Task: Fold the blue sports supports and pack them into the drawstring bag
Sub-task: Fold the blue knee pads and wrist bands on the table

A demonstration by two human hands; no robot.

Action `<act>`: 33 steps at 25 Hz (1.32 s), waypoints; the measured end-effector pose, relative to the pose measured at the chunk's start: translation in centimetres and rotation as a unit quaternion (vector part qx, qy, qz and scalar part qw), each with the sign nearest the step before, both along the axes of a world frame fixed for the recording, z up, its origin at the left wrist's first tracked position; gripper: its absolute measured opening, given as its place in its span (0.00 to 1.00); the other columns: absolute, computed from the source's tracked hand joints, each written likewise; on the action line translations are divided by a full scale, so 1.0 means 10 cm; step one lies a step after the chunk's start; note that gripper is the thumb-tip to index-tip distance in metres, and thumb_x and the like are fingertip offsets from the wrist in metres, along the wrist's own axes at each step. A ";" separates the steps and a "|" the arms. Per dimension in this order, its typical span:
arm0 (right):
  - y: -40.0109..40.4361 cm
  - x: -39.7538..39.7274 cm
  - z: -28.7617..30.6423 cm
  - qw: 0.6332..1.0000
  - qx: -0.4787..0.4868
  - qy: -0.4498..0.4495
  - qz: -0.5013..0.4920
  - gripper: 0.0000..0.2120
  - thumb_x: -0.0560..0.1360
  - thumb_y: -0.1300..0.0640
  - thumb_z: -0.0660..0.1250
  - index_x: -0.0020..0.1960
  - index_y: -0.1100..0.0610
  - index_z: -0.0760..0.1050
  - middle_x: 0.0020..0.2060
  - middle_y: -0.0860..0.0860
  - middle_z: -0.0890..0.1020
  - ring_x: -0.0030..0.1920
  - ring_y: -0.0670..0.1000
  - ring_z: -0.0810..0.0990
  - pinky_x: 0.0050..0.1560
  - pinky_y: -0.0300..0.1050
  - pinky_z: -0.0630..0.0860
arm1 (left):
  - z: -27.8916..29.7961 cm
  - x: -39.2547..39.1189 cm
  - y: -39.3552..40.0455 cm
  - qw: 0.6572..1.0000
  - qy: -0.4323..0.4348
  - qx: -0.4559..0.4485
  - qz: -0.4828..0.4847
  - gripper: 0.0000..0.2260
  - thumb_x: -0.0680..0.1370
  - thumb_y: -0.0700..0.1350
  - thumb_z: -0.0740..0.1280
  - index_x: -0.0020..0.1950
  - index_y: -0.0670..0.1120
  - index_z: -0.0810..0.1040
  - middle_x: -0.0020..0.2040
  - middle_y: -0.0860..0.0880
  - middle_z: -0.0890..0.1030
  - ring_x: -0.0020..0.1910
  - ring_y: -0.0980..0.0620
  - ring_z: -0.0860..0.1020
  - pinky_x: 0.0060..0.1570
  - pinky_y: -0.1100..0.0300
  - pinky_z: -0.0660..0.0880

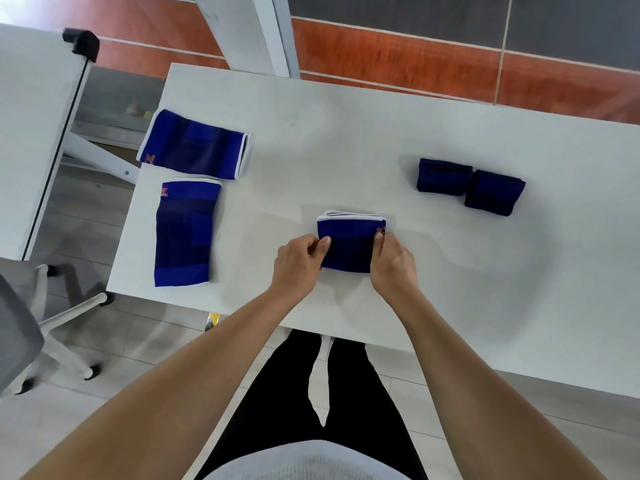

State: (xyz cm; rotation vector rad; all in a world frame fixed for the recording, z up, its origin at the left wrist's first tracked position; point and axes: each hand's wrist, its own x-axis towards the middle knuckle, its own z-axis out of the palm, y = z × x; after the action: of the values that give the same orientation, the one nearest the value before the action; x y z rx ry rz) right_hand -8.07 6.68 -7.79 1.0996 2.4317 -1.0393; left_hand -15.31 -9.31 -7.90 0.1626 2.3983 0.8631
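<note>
A blue sports support [349,244], folded once with its white edges stacked at the far side, lies near the front of the white table [346,140]. My left hand [298,265] pinches its left edge and my right hand [393,261] pinches its right edge. Two unfolded blue supports lie flat at the table's left: one at the far corner [195,145], one nearer me [185,232]. Two small folded dark blue supports [443,176] [493,192] sit side by side at the right. No drawstring bag is in view.
A second white table [31,126] with a black clamp [81,43] stands to the left. A grey office chair [20,327] sits at the lower left. A white column [256,32] rises behind the table's far edge.
</note>
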 end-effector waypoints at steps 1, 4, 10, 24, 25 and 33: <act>0.00 -0.02 0.00 1.000 0.006 -0.008 0.003 0.18 0.86 0.51 0.45 0.47 0.59 0.68 0.35 0.51 0.74 0.41 0.60 0.74 0.49 0.53 0.69 | -0.01 0.00 0.03 1.000 0.007 -0.012 0.006 0.22 0.81 0.62 0.57 0.38 0.45 0.73 0.34 0.48 0.81 0.37 0.44 0.83 0.42 0.44 0.79; 0.00 -0.06 0.00 1.000 0.008 -0.017 -0.003 0.20 0.86 0.50 0.45 0.49 0.61 0.70 0.42 0.58 0.80 0.46 0.63 0.78 0.54 0.56 0.73 | -0.04 0.01 0.12 0.998 0.033 -0.039 0.021 0.21 0.82 0.61 0.57 0.37 0.48 0.70 0.33 0.49 0.79 0.35 0.44 0.81 0.39 0.47 0.77; -0.01 -0.15 -0.01 0.997 0.044 -0.064 -0.021 0.21 0.86 0.49 0.45 0.51 0.59 0.72 0.44 0.55 0.80 0.43 0.58 0.73 0.55 0.54 0.70 | 0.03 0.06 0.25 0.995 0.082 -0.048 0.043 0.12 0.83 0.55 0.60 0.49 0.47 0.68 0.42 0.51 0.76 0.40 0.46 0.75 0.37 0.53 0.70; -0.26 0.52 -0.31 0.950 0.235 0.116 0.172 0.24 0.83 0.54 0.59 0.78 0.58 0.64 0.77 0.55 0.67 0.77 0.54 0.65 0.76 0.57 0.60 | -0.24 0.25 0.05 0.927 0.221 -0.185 -0.241 0.27 0.85 0.55 0.50 0.82 0.55 0.47 0.83 0.52 0.43 0.81 0.39 0.50 0.77 0.44 0.55; -0.24 0.57 -0.33 0.952 0.221 0.101 0.185 0.26 0.84 0.54 0.57 0.80 0.57 0.59 0.79 0.54 0.63 0.79 0.53 0.61 0.79 0.57 0.56 | -0.24 0.26 0.05 0.925 0.220 -0.190 -0.243 0.27 0.85 0.55 0.50 0.82 0.55 0.45 0.83 0.52 0.42 0.81 0.39 0.49 0.78 0.44 0.54; 0.06 0.20 -0.28 0.956 0.205 0.048 0.204 0.27 0.85 0.54 0.53 0.82 0.58 0.54 0.81 0.55 0.57 0.81 0.54 0.55 0.80 0.56 0.50 | -0.17 -0.13 0.42 0.921 0.195 -0.219 -0.257 0.27 0.85 0.55 0.50 0.82 0.57 0.41 0.82 0.53 0.39 0.81 0.38 0.47 0.78 0.43 0.51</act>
State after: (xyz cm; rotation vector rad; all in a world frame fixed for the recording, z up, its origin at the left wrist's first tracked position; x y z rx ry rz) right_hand -6.11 7.30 -10.61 0.6037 2.8647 -0.4802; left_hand -16.66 -5.13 -9.59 0.8071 2.6436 0.0416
